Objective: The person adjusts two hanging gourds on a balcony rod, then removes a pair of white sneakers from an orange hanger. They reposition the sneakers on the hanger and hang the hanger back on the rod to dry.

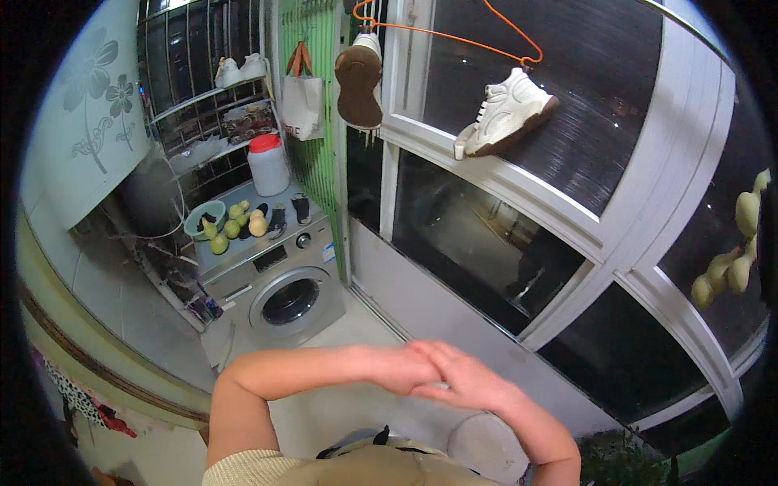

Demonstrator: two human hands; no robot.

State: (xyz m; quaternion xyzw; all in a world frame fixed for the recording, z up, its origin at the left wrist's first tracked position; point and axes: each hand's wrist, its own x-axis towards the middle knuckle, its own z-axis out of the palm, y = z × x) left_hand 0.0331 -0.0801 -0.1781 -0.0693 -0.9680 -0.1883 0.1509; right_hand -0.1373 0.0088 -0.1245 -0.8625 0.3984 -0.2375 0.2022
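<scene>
In front of my torso the two hands meet. My left hand (404,369) is blurred and partly covered, so its fingers are hard to make out. Over it lies my right hand (465,379), its fingers across the back of the left and its thumb on the near side. No object shows between them. Beyond them stands a silver front-loading washing machine (331,304) with its round door shut. A white sneaker (510,112) hangs from an orange clothes hanger (437,34), and another sneaker (358,85) hangs beside it, brown sole outward.
On the washer top are a pale green bowl (220,211), several green fruits (232,229), dark socks (301,208) and a white jar with red lid (267,167). A tote bag (302,103) hangs on the green folding gate (313,161). A round stool (488,449) stands near my right forearm.
</scene>
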